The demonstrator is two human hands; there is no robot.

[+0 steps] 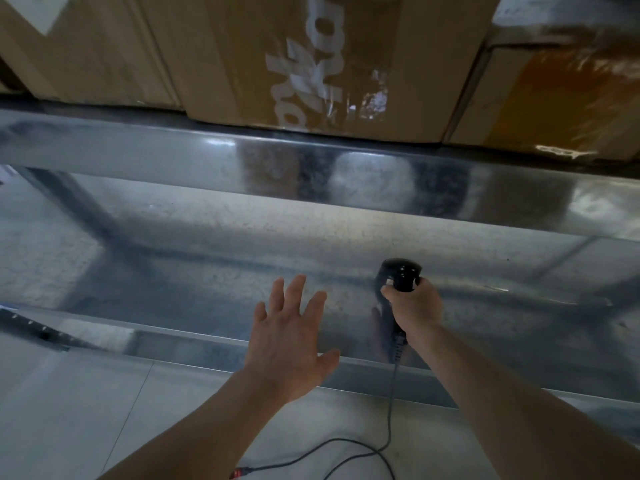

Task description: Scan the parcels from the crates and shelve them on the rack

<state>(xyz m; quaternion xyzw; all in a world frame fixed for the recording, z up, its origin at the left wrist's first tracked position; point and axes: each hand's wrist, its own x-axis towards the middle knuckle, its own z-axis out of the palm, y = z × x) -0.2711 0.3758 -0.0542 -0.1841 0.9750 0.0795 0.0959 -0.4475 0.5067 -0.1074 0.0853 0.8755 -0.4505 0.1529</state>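
Observation:
My right hand [414, 308] grips a black handheld barcode scanner [398, 275], held over the lower metal shelf [207, 244] of the rack. Its grey cable [389, 420] hangs down and loops across the floor. My left hand [289, 336] is spread with straight fingers above the shelf's front edge and holds nothing. Brown cardboard parcels [294, 60] stand side by side on the upper shelf; the middle one carries white lettering under shiny tape.
The upper shelf's steel front beam [311, 168] crosses the whole view. The lower shelf's front lip [207, 351] runs just under my hands. Pale floor tiles [86, 410] lie below. A slotted rack upright [31, 327] shows at the left.

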